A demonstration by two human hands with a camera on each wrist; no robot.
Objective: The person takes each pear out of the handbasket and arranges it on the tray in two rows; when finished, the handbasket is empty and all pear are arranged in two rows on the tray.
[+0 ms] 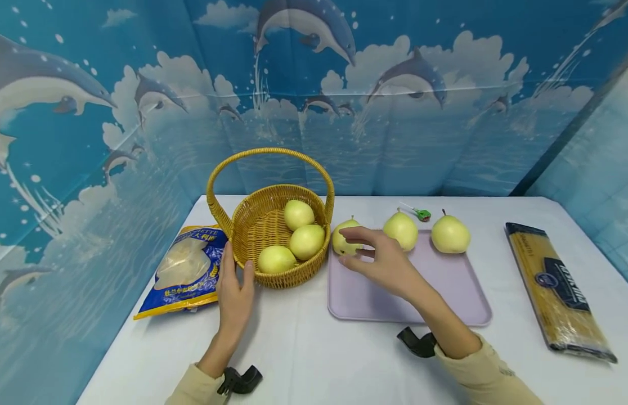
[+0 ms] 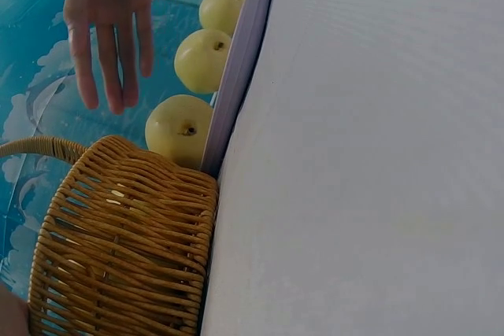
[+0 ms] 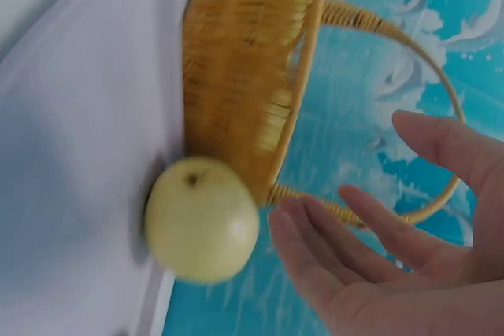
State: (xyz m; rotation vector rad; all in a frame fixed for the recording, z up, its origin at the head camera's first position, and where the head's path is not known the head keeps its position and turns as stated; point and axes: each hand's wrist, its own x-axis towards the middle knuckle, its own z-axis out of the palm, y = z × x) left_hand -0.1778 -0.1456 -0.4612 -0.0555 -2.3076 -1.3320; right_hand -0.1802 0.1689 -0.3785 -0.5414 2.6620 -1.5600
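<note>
A wicker basket (image 1: 294,278) with a tall hoop handle holds three yellow-green pears (image 1: 277,259). My left hand (image 1: 235,295) rests at the basket's left side, fingers straight; only a sliver of it shows at the lower left of the left wrist view. Three more pears stand along the back of a lilac tray (image 1: 395,309). Over the tray's left part is my right hand (image 1: 377,260), thumb and fingers apart with nothing between them. Its fingertips overlap the leftmost tray pear (image 1: 339,239) in the head view; in the right wrist view that pear (image 3: 201,222) sits beside the fingers.
A blue and yellow pasta bag (image 1: 187,267) lies left of the basket. To the tray's right is a long spaghetti pack (image 1: 559,292). A green-wrapped lollipop (image 1: 422,215) lies behind the tray. A dolphin-print curtain (image 1: 304,135) hangs behind the white table (image 1: 304,349).
</note>
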